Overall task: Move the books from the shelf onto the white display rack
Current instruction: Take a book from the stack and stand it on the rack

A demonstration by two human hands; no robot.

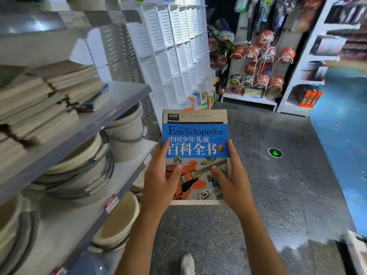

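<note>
The left hand (161, 182) grips the left edge of an encyclopedia book (195, 155), thumb pressed flat on the cover over the orange guitar picture and fingers curled round the side. The right hand (231, 181) holds the opposite edge in the same way, thumb on the cover and fingers wrapped along the right margin. Between them the book is carried face up, clear of any surface, above the dark speckled floor (278, 195).

Taking the book as the landmark: its long axis runs away from the person, with the title end farthest out. Beyond that far end and slightly to the left stands the white display rack (172, 46), a tall slotted panel. A few colourful books (196, 101) show at its foot, just past the top edge of the held book. To the left of the book is the grey shelf (111, 112) with the remaining stacks of books (49, 96) lying flat, and pale buckets (127, 132) on the tier below.

As I judge it, the carry is mid-way: the rack lies straight ahead along the book's length, so the move is a forward reach with a small leftward drift. Both hands are about equally near the rack, the left slightly nearer its side.
</note>
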